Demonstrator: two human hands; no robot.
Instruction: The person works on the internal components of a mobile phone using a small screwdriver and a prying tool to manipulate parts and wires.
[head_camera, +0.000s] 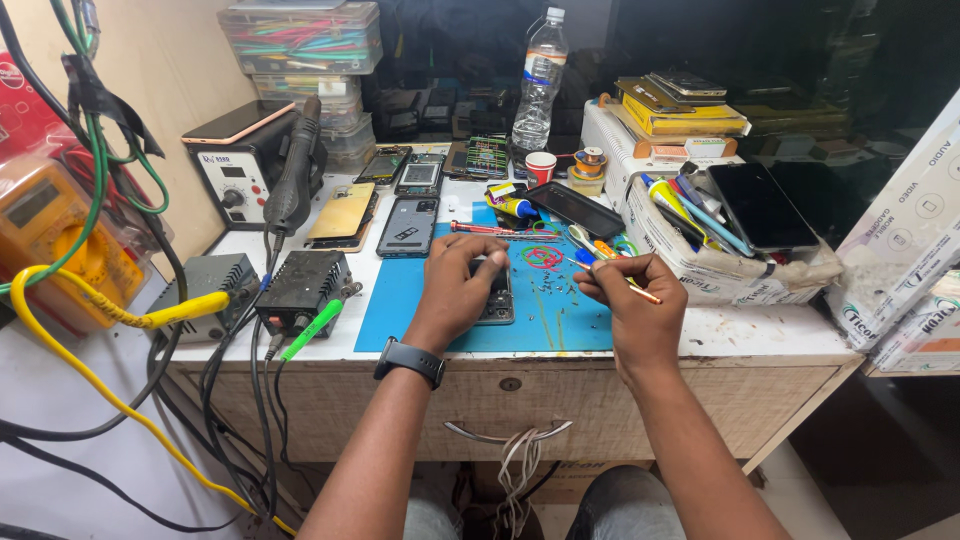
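My left hand (458, 285) presses a dark phone (493, 292) flat on the blue mat (400, 300), fingers curled over its far end. My right hand (630, 295) pinches a thin tool (640, 291). Loose screws (545, 285) lie between them, so I judge disassembly partway; the phone looks unopened.

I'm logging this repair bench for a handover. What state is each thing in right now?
left hand: pressing down on the phone
phone: flat on the blue mat, mostly covered
right hand: pinching a thin orange tool
water bottle: upright, capped
drawer: shut
black tablet: screen dark
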